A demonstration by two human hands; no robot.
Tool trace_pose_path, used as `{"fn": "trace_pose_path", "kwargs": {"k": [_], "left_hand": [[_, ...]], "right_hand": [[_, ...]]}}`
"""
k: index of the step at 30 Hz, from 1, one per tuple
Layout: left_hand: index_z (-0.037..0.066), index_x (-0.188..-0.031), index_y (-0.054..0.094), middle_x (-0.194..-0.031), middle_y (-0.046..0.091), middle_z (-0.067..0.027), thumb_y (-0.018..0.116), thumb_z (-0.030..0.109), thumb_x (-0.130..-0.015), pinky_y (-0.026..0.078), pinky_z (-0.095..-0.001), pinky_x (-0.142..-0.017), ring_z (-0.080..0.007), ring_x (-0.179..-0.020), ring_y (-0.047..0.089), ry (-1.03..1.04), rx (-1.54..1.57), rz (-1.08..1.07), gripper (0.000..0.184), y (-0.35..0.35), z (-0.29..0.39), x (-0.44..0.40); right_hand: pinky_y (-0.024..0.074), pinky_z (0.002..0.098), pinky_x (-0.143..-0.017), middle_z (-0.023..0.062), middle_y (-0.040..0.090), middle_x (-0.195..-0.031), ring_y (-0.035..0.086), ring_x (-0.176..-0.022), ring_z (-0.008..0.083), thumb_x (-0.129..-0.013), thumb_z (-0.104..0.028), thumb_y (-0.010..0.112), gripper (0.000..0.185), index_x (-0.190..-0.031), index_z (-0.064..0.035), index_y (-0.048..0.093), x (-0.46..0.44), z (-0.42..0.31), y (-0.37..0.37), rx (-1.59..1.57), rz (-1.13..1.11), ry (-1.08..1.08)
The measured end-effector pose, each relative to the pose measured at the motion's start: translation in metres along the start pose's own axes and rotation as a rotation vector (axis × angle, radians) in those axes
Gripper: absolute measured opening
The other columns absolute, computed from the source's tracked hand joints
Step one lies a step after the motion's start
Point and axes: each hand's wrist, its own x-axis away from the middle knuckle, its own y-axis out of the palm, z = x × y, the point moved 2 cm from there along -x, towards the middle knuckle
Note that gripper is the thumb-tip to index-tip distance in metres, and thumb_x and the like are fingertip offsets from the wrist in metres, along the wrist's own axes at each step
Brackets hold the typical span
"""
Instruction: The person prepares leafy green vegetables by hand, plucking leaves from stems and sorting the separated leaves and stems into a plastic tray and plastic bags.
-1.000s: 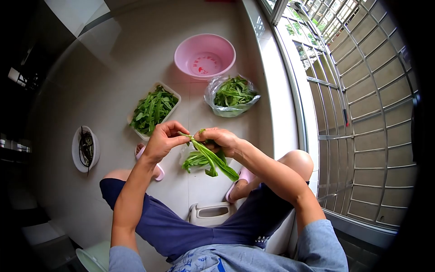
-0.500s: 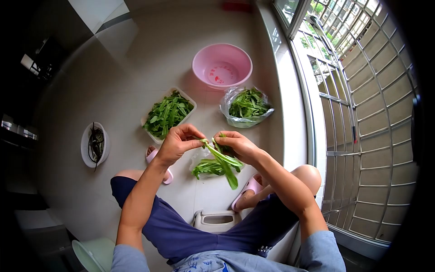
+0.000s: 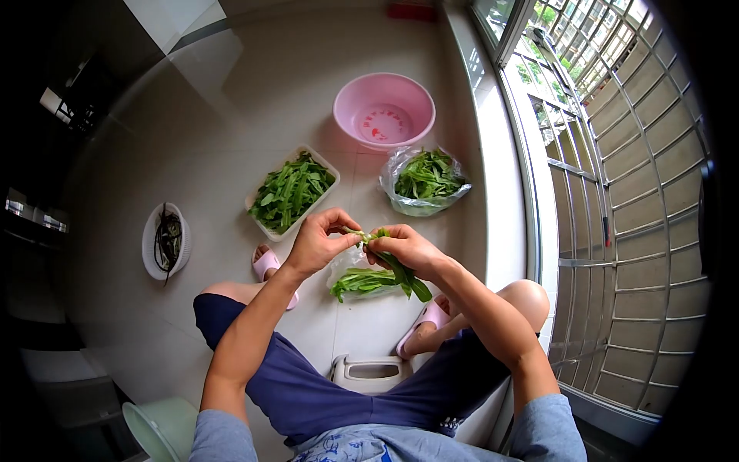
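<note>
Between my hands is a leafy green stalk (image 3: pixel 406 276), its leaves hanging down to the right. My left hand (image 3: pixel 323 240) pinches the pale stem end between thumb and fingers. Close beside it, my right hand (image 3: pixel 400 248) is closed around the same greens. Below them on the floor, a small pile of greens (image 3: pixel 360 283) lies on a clear plastic bag, partly hidden by my right hand and the held leaves. Further up stand a tray (image 3: pixel 332 165) heaped with cut greens and a plastic bag (image 3: pixel 450 202) of leaves.
A pink basin (image 3: pixel 346 115) stands beyond the bag. A white basket (image 3: pixel 182 258) with dark strips is at the left, a pale green bucket (image 3: pixel 173 431) at lower left. A beige stool (image 3: pixel 369 373) sits between my legs. A barred window runs along the right.
My hands have come closer together, and the right one now covers more of the stalk. The leaves that hung spread below are now gathered under my right hand. The view has shifted.
</note>
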Motion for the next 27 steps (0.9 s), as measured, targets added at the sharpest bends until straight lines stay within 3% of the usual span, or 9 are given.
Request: {"fn": "trace_pose_path", "kwargs": {"k": [4, 8, 11, 16, 18, 19, 20, 23, 27], "left_hand": [[0.002, -0.074, 0.056, -0.077, 0.058, -0.0057, 0.06, -0.003, -0.067, 0.043, -0.0221, -0.067, -0.0112, -0.073, 0.054, 0.09, -0.326, 0.087, 0.01, 0.007, 0.004, -0.001], [0.002, -0.074, 0.058, -0.078, 0.058, -0.0072, 0.059, -0.005, -0.066, 0.043, -0.0227, -0.068, -0.0128, -0.074, 0.054, 0.231, -0.285, 0.112, 0.011, 0.018, 0.003, -0.004], [0.002, -0.078, 0.058, -0.08, 0.059, -0.0079, 0.057, -0.006, -0.069, 0.044, -0.0235, -0.071, -0.0136, -0.076, 0.056, 0.211, 0.175, 0.055, 0.012, 0.023, 0.006, -0.009], [0.003, -0.077, 0.058, -0.081, 0.059, -0.0081, 0.056, -0.007, -0.069, 0.044, -0.0253, -0.071, -0.0149, -0.076, 0.056, 0.25, 0.293, 0.075, 0.013, 0.039, 0.019, -0.015], [0.002, -0.075, 0.058, -0.079, 0.06, -0.0072, 0.057, -0.007, -0.066, 0.044, -0.0256, -0.07, -0.0177, -0.074, 0.056, 0.788, -0.691, 0.159, 0.013, 0.047, 0.042, -0.009], [0.002, -0.074, 0.058, -0.079, 0.06, -0.0066, 0.058, -0.006, -0.064, 0.044, -0.025, -0.067, -0.0198, -0.072, 0.056, 0.931, -0.803, 0.131, 0.013, 0.05, 0.049, -0.005], [0.002, -0.074, 0.058, -0.079, 0.06, -0.0066, 0.058, -0.006, -0.064, 0.044, -0.025, -0.067, -0.0198, -0.072, 0.056, 0.94, -0.807, 0.126, 0.013, 0.053, 0.048, -0.004], [0.002, -0.076, 0.058, -0.08, 0.06, -0.0071, 0.058, -0.004, -0.066, 0.045, -0.0234, -0.062, -0.0155, -0.07, 0.057, 0.517, -0.462, 0.264, 0.012, 0.046, 0.027, -0.009], [0.0, -0.081, 0.056, -0.074, 0.058, -0.0044, 0.057, 0.003, -0.072, 0.045, -0.0204, -0.06, -0.0095, -0.066, 0.054, -0.038, 0.074, 0.216, 0.009, 0.041, -0.044, -0.033]], "right_hand": [[0.0326, 0.0176, -0.045, 0.0035, 0.049, -0.063, 0.041, -0.05, 0.0072, -0.076, -0.012, 0.044, 0.011, -0.072, -0.0024, 0.05, 0.0, 0.002, -0.001, -0.217, 0.1, 0.019], [0.027, 0.0185, -0.042, 0.0026, 0.045, -0.06, 0.035, -0.049, 0.0075, -0.076, -0.012, 0.042, 0.01, -0.073, -0.0038, 0.046, 0.0, 0.009, -0.006, -0.6, 0.029, 0.043], [0.0285, 0.0184, -0.042, 0.0019, 0.046, -0.06, 0.037, -0.049, 0.0077, -0.076, -0.013, 0.043, 0.009, -0.074, -0.0042, 0.047, 0.004, 0.005, -0.005, -0.735, -0.005, -0.016], [0.0313, 0.0184, -0.042, 0.0018, 0.047, -0.06, 0.04, -0.049, 0.0081, -0.075, -0.013, 0.046, 0.008, -0.074, -0.0052, 0.048, 0.015, -0.004, -0.009, -0.843, 0.056, -0.148], [0.0308, 0.018, -0.04, 0.0019, 0.048, -0.06, 0.039, -0.048, 0.0078, -0.073, -0.014, 0.049, 0.008, -0.074, -0.0059, 0.049, 0.019, -0.011, -0.033, -0.837, 0.279, -0.24], [0.0319, 0.0177, -0.041, 0.0009, 0.048, -0.06, 0.04, -0.048, 0.0075, -0.072, -0.014, 0.05, 0.008, -0.074, -0.0065, 0.049, 0.025, -0.018, -0.049, -0.827, 0.34, -0.331], [0.0341, 0.0187, -0.043, 0.0017, 0.049, -0.062, 0.042, -0.051, 0.009, -0.074, -0.013, 0.051, 0.007, -0.075, -0.0065, 0.049, 0.033, -0.024, -0.066, -0.809, 0.405, -0.374], [0.0373, 0.0196, -0.05, 0.0017, 0.05, -0.066, 0.044, -0.053, 0.0089, -0.081, -0.016, 0.046, 0.012, -0.086, -0.0058, 0.048, 0.07, -0.045, -0.109, -0.636, 0.503, -0.586], [0.0415, 0.0247, -0.055, 0.0058, 0.049, -0.068, 0.047, -0.058, 0.0132, -0.085, -0.015, 0.038, 0.016, -0.091, -0.0012, 0.043, 0.11, -0.054, -0.147, -0.692, 0.749, -0.772]]}}
